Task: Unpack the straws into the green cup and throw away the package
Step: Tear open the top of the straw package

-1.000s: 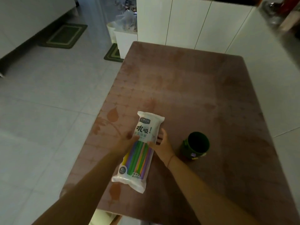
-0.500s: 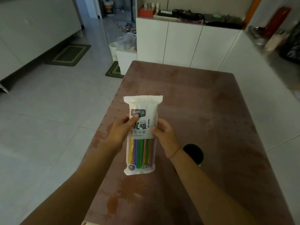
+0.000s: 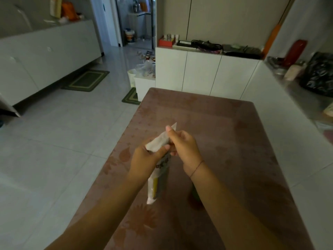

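Observation:
The white straw package (image 3: 158, 179) hangs upright above the brown table (image 3: 216, 141), turned edge-on to me, with coloured straws showing in its lower half. My left hand (image 3: 146, 159) grips it just below the top. My right hand (image 3: 182, 145) pinches the folded top flap (image 3: 162, 140) between thumb and fingers. The green cup (image 3: 195, 194) stands on the table below my right forearm, which hides nearly all of it; only a dark green sliver shows.
White cabinets (image 3: 203, 73) with clutter on top stand beyond the table's far end. A white bin with plastic bags (image 3: 144, 76) sits on the floor at the far left corner. A counter with a black bag (image 3: 319, 74) runs along the right.
Both hands have raised the package and turned it edge-on. My right hand has shifted up to pinch the top flap. The camera has tilted up, and my forearm now covers the cup.

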Action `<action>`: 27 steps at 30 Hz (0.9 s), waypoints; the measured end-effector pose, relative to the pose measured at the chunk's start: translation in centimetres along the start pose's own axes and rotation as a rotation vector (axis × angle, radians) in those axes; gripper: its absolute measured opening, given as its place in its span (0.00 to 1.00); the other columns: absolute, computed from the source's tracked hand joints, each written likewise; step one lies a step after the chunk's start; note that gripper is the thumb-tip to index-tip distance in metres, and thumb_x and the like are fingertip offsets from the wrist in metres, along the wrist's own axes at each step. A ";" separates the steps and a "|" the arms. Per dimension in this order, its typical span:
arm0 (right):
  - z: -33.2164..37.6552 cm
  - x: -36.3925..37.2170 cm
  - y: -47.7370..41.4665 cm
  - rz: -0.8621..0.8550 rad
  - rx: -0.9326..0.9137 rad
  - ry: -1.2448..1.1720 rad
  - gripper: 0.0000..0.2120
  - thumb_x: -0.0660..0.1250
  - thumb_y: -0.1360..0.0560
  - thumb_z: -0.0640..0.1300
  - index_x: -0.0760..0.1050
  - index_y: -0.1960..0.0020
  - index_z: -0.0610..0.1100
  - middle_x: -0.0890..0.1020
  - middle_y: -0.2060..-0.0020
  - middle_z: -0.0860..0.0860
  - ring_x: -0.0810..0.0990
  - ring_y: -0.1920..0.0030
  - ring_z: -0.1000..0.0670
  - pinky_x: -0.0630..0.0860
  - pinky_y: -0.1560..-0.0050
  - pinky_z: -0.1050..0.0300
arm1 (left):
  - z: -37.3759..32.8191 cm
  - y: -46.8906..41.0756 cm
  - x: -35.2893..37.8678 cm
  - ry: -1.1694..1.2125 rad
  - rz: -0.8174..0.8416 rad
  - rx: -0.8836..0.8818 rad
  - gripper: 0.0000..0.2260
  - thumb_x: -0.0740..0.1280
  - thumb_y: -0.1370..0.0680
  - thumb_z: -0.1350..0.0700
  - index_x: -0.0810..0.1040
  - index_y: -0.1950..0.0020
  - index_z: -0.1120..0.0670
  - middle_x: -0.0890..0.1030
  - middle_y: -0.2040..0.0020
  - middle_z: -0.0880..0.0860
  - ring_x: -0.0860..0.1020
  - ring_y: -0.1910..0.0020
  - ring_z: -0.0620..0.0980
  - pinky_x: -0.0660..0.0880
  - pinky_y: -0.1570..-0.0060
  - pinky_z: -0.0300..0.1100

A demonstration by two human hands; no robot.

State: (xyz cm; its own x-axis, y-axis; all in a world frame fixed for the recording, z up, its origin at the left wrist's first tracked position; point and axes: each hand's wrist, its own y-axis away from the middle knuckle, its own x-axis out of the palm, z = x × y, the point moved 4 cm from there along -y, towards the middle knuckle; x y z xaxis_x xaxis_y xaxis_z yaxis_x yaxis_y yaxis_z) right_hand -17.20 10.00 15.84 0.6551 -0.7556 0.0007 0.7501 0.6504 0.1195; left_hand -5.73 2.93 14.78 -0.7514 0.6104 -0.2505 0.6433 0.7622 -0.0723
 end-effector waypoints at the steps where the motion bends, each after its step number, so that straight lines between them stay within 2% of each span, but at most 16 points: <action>1: 0.1 -0.2 0.1 0.001 0.048 -0.003 0.15 0.69 0.30 0.56 0.73 0.60 0.44 0.81 0.64 0.49 0.80 0.66 0.54 0.76 0.69 0.61 | -0.4 0.5 0.2 0.021 0.078 0.034 0.16 0.70 0.25 0.47 0.81 0.42 0.54 0.85 0.50 0.49 0.83 0.51 0.45 0.79 0.52 0.39; 3: 0.0 -0.6 0.3 0.019 0.130 -0.017 0.15 0.70 0.30 0.54 0.73 0.57 0.42 0.81 0.61 0.45 0.80 0.62 0.49 0.78 0.66 0.58 | -1.2 1.2 0.5 0.086 0.231 0.038 0.18 0.64 0.24 0.42 0.79 0.40 0.52 0.84 0.48 0.47 0.82 0.48 0.43 0.78 0.50 0.34; 5: -0.2 -0.9 0.6 0.066 0.181 -0.044 0.15 0.70 0.29 0.51 0.74 0.53 0.40 0.80 0.59 0.43 0.79 0.60 0.47 0.79 0.64 0.58 | -1.5 1.7 0.4 0.170 0.310 -0.035 0.21 0.61 0.25 0.39 0.78 0.39 0.50 0.84 0.48 0.45 0.81 0.49 0.40 0.76 0.54 0.29; 8: -0.4 -1.1 1.3 0.151 0.199 -0.098 0.12 0.70 0.29 0.50 0.76 0.53 0.41 0.79 0.63 0.46 0.78 0.61 0.49 0.78 0.63 0.59 | -1.7 1.8 -0.3 0.198 0.289 -0.116 0.21 0.61 0.28 0.37 0.79 0.43 0.48 0.84 0.52 0.41 0.81 0.53 0.37 0.75 0.60 0.27; 10: -0.5 -1.1 1.7 0.182 0.197 -0.102 0.11 0.71 0.29 0.49 0.75 0.55 0.42 0.79 0.63 0.47 0.77 0.60 0.49 0.79 0.60 0.58 | -1.7 1.5 -0.7 0.183 0.254 -0.149 0.22 0.64 0.30 0.39 0.80 0.46 0.53 0.85 0.52 0.47 0.82 0.52 0.44 0.76 0.59 0.31; 12: -0.5 -1.1 1.9 0.199 0.196 -0.099 0.11 0.71 0.29 0.48 0.75 0.54 0.41 0.80 0.59 0.44 0.77 0.59 0.48 0.78 0.58 0.57 | -1.7 1.3 -0.9 0.173 0.237 -0.165 0.21 0.67 0.31 0.41 0.80 0.47 0.55 0.85 0.53 0.50 0.83 0.52 0.49 0.77 0.60 0.34; 14: -0.4 -1.2 2.2 0.215 0.191 -0.102 0.10 0.70 0.29 0.47 0.75 0.54 0.41 0.80 0.58 0.43 0.77 0.60 0.49 0.78 0.57 0.57 | -1.7 1.2 -1.0 0.175 0.238 -0.171 0.22 0.70 0.34 0.40 0.81 0.49 0.54 0.85 0.54 0.50 0.83 0.53 0.48 0.78 0.59 0.36; 17: -0.2 -1.4 2.5 0.234 0.181 -0.090 0.07 0.69 0.28 0.46 0.75 0.56 0.42 0.78 0.63 0.47 0.76 0.62 0.51 0.78 0.57 0.58 | -1.6 1.1 -1.1 0.153 0.245 -0.178 0.25 0.72 0.39 0.36 0.81 0.51 0.52 0.85 0.55 0.49 0.84 0.55 0.47 0.77 0.54 0.41; 21: -0.2 -1.8 2.7 0.233 0.170 -0.091 0.07 0.69 0.27 0.45 0.75 0.56 0.42 0.77 0.64 0.48 0.76 0.63 0.52 0.78 0.55 0.57 | -1.7 0.9 -0.8 0.150 0.264 -0.172 0.23 0.72 0.39 0.37 0.81 0.52 0.51 0.85 0.56 0.48 0.83 0.56 0.46 0.76 0.56 0.40; 25: -0.3 -2.2 2.8 0.234 0.165 -0.092 0.11 0.69 0.27 0.45 0.76 0.51 0.38 0.77 0.62 0.46 0.76 0.59 0.49 0.77 0.49 0.53 | -1.9 0.8 -0.4 0.163 0.301 -0.157 0.21 0.72 0.38 0.38 0.81 0.53 0.50 0.85 0.56 0.48 0.83 0.57 0.45 0.76 0.60 0.35; 27: -0.2 -2.4 2.9 0.232 0.162 -0.092 0.11 0.68 0.27 0.44 0.75 0.50 0.37 0.77 0.60 0.45 0.75 0.59 0.49 0.77 0.49 0.53 | -1.9 0.8 -0.2 0.159 0.315 -0.150 0.20 0.71 0.37 0.39 0.81 0.53 0.50 0.85 0.55 0.48 0.83 0.56 0.45 0.76 0.59 0.35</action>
State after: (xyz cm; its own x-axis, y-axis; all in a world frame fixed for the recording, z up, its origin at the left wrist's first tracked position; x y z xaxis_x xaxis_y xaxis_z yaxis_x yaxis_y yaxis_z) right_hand -16.56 13.69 15.94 0.7909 -0.5966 0.1361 0.5519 0.7916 0.2622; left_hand -5.35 3.82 16.60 -0.5410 0.8368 -0.0844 0.8267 0.5475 0.1296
